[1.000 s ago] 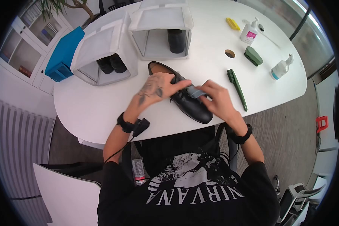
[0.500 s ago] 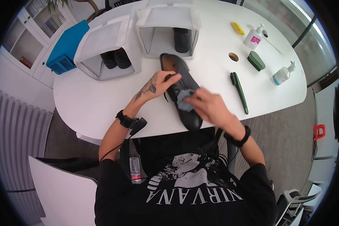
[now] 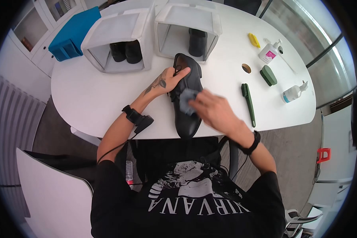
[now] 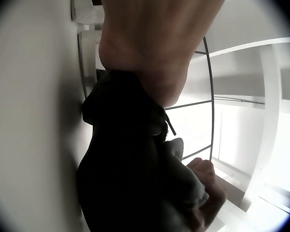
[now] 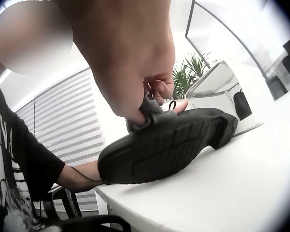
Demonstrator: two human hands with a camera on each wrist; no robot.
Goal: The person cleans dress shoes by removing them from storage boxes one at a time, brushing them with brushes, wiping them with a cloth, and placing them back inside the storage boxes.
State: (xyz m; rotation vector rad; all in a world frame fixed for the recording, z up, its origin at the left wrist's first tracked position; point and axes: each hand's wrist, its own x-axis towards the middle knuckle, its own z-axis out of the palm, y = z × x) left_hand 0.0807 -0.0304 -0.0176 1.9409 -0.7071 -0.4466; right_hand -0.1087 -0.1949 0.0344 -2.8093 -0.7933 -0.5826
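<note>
A black leather lace-up shoe [image 3: 186, 125] lies at the table's front edge, toe toward the person. The left hand [image 3: 168, 82] grips it by the ankle opening, thumb across the upper. A crumpled grey cloth [image 3: 187, 102] is pinched in the fingers of the right hand [image 3: 216, 111] and lies against the shoe's upper near the laces. In the right wrist view the shoe is tilted, with its ridged sole [image 5: 166, 150] facing that camera. The left wrist view shows the shoe as a dark shape, the cloth [image 4: 186, 183] beside it.
Two grey fabric boxes [image 3: 119, 31] with black shoes inside stand at the back, a blue case [image 3: 75, 33] left of them. On the right lie a long green brush [image 3: 248, 105], a green oval brush [image 3: 268, 75], a spray bottle [image 3: 293, 93], a pump bottle [image 3: 269, 53] and a yellow item [image 3: 253, 40].
The shoe has swung from slanting to nearly straight, its toe moving left toward the person. The right hand with the cloth has moved left along with it; the left hand keeps its grip.
</note>
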